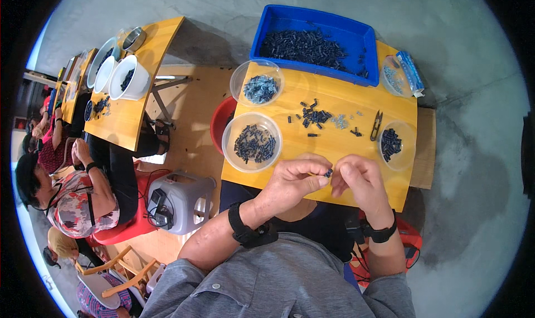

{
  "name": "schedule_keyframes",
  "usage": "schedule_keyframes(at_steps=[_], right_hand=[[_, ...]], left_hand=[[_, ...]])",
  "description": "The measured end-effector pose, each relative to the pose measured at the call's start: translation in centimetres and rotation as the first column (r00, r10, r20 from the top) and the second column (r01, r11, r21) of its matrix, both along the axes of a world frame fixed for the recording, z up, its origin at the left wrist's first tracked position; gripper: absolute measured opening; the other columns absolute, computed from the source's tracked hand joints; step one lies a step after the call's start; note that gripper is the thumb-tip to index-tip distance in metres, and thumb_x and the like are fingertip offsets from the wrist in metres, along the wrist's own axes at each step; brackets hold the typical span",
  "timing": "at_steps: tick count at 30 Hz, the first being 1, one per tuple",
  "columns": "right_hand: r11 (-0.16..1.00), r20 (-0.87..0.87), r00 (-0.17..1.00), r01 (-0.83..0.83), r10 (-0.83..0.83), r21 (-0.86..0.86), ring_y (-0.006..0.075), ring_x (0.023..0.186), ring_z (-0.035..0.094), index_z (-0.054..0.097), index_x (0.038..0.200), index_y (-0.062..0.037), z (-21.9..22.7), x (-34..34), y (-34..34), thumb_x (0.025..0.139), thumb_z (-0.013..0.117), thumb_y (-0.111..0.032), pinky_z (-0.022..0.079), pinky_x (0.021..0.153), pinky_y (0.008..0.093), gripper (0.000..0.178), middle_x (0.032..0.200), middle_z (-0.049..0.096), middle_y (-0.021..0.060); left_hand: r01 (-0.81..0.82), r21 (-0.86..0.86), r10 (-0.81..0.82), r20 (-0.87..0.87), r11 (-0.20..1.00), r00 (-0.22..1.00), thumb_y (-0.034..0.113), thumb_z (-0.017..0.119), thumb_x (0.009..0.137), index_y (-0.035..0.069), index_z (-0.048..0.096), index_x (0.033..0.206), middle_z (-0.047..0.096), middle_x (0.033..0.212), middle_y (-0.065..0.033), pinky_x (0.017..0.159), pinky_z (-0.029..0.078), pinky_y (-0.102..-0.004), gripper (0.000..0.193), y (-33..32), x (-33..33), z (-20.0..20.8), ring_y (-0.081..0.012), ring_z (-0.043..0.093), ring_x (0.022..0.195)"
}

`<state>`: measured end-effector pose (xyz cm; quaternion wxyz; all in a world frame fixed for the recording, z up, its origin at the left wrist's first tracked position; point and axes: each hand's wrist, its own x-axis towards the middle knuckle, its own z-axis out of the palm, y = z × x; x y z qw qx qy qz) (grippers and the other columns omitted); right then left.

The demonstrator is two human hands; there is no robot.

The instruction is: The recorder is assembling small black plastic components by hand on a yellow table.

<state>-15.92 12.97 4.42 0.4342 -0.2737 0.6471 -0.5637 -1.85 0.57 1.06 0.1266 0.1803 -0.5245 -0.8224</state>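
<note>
Above the near edge of the yellow wooden table [329, 192], my left hand [298, 176] pinches a small dark plastic part [328, 174] between thumb and fingertips. Just to its right is my right hand [359, 179], its fingers curled together; whatever they hold is hidden. Beyond both hands lies a loose pile of small dark plastic parts [316, 116], with small clear pieces [340, 121] beside it. A pair of thread snips [377, 125] rests to the right of these. Left of my left hand stands a clear round tub [225, 137] of dark parts.
A blue tray [356, 31] of dark parts covers the table's far side. Other tubs hold clear pieces [260, 88] and dark parts [392, 144]. A blue-and-white box [410, 73] stands far right. On the left, a red bucket [217, 130], grey stool [186, 201] and seated co-worker [83, 198].
</note>
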Motion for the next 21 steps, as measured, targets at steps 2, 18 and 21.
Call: schedule_keyframes(at_steps=[2, 18, 21], right_hand=[[0.979, 0.332, 0.925, -0.204, 0.184, 0.026, 0.0178, 0.052, 0.06, 0.056, 0.088, 0.0008, -0.8, 0.0, 0.0, 0.095, 0.044, -0.043, 0.05, 0.047, 0.0282, 0.046, 0.067, 0.06, 0.0107], [0.895, 0.87, 0.352, -0.402, 0.345, -0.192, 0.016, 0.036, 0.045, 0.05, 0.066, -0.0062, -3.3, 1.2, 0.1, 0.084, 0.031, -0.072, 0.04, 0.036, 0.0296, 0.071, 0.049, 0.044, 0.0048], [0.899, 0.875, 0.356, -0.402, 0.329, -0.174, 0.0156, 0.035, 0.043, 0.047, 0.064, -0.0074, -3.3, 1.5, -0.1, 0.085, 0.032, -0.071, 0.041, 0.037, 0.0306, 0.068, 0.048, 0.042, 0.0033]], left_hand=[[0.012, 0.017, -0.011, -0.078, 1.0, 0.997, 0.0, 0.062, 0.084, 0.0, 0.066, 0.092, 0.06, 0.107, -0.0093, 0.084, 0.046, -0.0264, 0.009, -0.2, -0.1, 0.0, -0.015, 0.057, 0.097], [0.142, 0.205, -0.127, -0.083, 0.969, 0.988, 0.0, 0.062, 0.082, 0.0, 0.067, 0.093, 0.051, 0.129, -0.016, 0.099, 0.036, -0.035, 0.012, -0.4, 0.1, 1.0, -0.0215, 0.047, 0.119], [0.158, 0.252, -0.137, -0.099, 0.955, 0.986, -0.002, 0.061, 0.082, 0.0, 0.068, 0.095, 0.05, 0.129, -0.0152, 0.099, 0.036, -0.0345, 0.016, -0.5, 0.1, 0.8, -0.021, 0.046, 0.12]])
